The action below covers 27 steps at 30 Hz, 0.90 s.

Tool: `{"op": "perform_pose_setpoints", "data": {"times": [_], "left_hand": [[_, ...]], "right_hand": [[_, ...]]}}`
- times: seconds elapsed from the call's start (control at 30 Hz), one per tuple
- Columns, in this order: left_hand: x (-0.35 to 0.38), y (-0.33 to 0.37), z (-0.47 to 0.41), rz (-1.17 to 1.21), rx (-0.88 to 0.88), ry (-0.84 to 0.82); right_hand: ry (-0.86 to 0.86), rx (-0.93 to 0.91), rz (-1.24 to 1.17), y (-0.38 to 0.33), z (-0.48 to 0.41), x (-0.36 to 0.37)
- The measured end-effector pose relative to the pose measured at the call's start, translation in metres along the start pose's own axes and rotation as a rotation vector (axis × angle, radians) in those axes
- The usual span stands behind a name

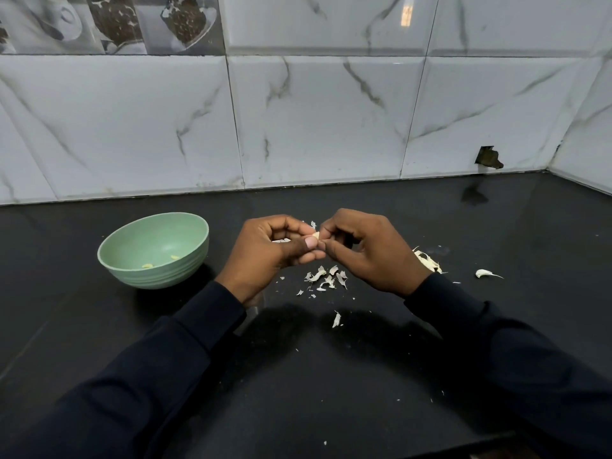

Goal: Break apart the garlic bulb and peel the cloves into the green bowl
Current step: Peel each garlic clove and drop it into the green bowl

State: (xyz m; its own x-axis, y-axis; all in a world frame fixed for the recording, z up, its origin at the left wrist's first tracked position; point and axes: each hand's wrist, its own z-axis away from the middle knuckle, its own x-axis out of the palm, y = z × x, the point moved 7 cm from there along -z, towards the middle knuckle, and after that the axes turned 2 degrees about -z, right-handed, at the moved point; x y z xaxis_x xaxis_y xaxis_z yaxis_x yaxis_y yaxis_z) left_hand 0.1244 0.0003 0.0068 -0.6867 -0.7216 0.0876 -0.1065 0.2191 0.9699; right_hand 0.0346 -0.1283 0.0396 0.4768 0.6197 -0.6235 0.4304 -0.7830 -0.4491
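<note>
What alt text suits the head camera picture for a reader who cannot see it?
The left hand and right hand pinch a garlic clove between them over a black counter. Papery skins lie scattered beneath; a green bowl at left holds two pale pieces.

Open black counter (331,376) all round; only green bowl (185,256) left, peel scraps (326,278) centre.

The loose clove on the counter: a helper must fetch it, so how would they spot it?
Start at the black counter, then find the right hand. Beyond the skin pile by that wrist lies the clove, alone. Unlike that pile's flat strips, it is plump with a thin tail.
</note>
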Motion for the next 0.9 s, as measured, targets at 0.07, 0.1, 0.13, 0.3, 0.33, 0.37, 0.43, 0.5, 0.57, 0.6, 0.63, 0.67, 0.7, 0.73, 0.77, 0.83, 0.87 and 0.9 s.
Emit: {"op": "perform_pose_setpoints", "data": {"times": [0.07, 0.1, 0.13, 0.3, 0.33, 0.37, 0.43, 0.5, 0.57, 0.6, 0.63, 0.67, 0.7, 0.73, 0.77, 0.83, 0.87, 0.9], "left_hand": [[-0.001, -0.002, 0.0, 0.049, -0.02, 0.016], [-0.002, -0.002, 0.0, 0.064, -0.024, 0.026], [-0.002, -0.002, 0.0, 0.076, -0.026, 0.034], [-0.003, -0.002, 0.001, 0.052, -0.017, 0.037], [-0.003, -0.002, 0.001, 0.029, -0.011, 0.042], [-0.002, -0.002, 0.001, -0.006, 0.0, 0.049], [-0.002, -0.001, 0.002, -0.108, 0.035, 0.065], [0.0, 0.001, 0.002, -0.207, 0.078, 0.086], [0.001, 0.002, 0.002, -0.275, 0.106, 0.114], [0.001, 0.001, 0.002, -0.292, 0.113, 0.126], [0.001, 0.001, 0.002, -0.303, 0.119, 0.137], [0.001, 0.002, 0.002, -0.308, 0.124, 0.146], [0.001, 0.002, 0.001, -0.307, 0.127, 0.153], [0.001, 0.002, 0.002, -0.299, 0.127, 0.157], [0.001, 0.002, 0.002, -0.292, 0.128, 0.159], [0.003, 0.004, 0.003, -0.295, 0.142, 0.163], [0.005, 0.005, 0.003, -0.3, 0.152, 0.165], [0.006, 0.005, 0.004, -0.301, 0.159, 0.167]], "right_hand": [[-0.017, 0.027, 0.009, 0.002, -0.001, 0.001], [-0.024, 0.052, 0.008, 0.005, -0.001, 0.001], [-0.035, 0.082, 0.003, 0.008, -0.001, 0.002], [-0.104, 0.246, -0.031, 0.026, 0.001, 0.006], [-0.113, 0.28, -0.081, 0.028, 0.001, 0.007], [-0.115, 0.309, -0.148, 0.029, 0.002, 0.008], [-0.111, 0.373, -0.329, 0.032, 0.003, 0.01], [-0.1, 0.429, -0.485, 0.034, 0.004, 0.012], [-0.084, 0.447, -0.549, 0.036, 0.004, 0.013], [-0.076, 0.449, -0.562, 0.037, 0.004, 0.013], [-0.07, 0.451, -0.574, 0.037, 0.004, 0.014], [-0.065, 0.454, -0.59, 0.038, 0.004, 0.014], [-0.059, 0.458, -0.607, 0.038, 0.004, 0.015], [-0.051, 0.464, -0.621, 0.038, 0.004, 0.016], [-0.038, 0.471, -0.628, 0.038, 0.004, 0.017], [-0.001, 0.485, -0.624, 0.038, 0.004, 0.018], [0.021, 0.488, -0.616, 0.038, 0.004, 0.018], [0.041, 0.491, -0.61, 0.038, 0.004, 0.018]]}}
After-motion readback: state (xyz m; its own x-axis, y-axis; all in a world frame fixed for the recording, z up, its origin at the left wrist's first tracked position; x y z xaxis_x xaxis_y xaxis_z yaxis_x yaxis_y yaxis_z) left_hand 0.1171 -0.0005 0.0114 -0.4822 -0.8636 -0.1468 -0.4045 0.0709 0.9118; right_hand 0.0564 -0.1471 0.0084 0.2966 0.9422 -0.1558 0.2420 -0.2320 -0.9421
